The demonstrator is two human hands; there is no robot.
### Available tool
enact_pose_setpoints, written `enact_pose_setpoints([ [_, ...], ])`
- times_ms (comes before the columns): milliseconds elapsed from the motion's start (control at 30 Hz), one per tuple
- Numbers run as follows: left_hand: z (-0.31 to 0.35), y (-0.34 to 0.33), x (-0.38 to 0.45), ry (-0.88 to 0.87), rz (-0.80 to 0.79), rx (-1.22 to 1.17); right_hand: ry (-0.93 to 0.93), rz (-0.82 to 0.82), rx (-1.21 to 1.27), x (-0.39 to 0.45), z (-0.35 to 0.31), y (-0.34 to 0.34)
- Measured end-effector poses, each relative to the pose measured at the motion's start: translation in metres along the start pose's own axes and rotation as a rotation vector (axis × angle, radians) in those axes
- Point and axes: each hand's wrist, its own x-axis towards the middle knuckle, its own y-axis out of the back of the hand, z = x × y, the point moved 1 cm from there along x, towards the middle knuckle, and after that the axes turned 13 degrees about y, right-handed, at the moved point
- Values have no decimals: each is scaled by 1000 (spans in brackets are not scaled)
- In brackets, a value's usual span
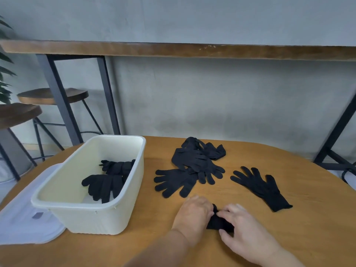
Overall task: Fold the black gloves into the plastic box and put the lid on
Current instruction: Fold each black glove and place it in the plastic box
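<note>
Looks like a café or casual lounge. Beyond the hands (221,222), a bare grey concrete wall (212,105) with a long wooden bar counter (173,50) on dark metal legs. Far left of them, two round wooden stools (52,96) and plant leaves (4,74).
</note>
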Motion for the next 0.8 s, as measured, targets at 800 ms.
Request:
enact_pose_setpoints([
  [800, -205, 264, -37, 401, -310, 196, 152, -285, 176, 252, -209, 77],
])
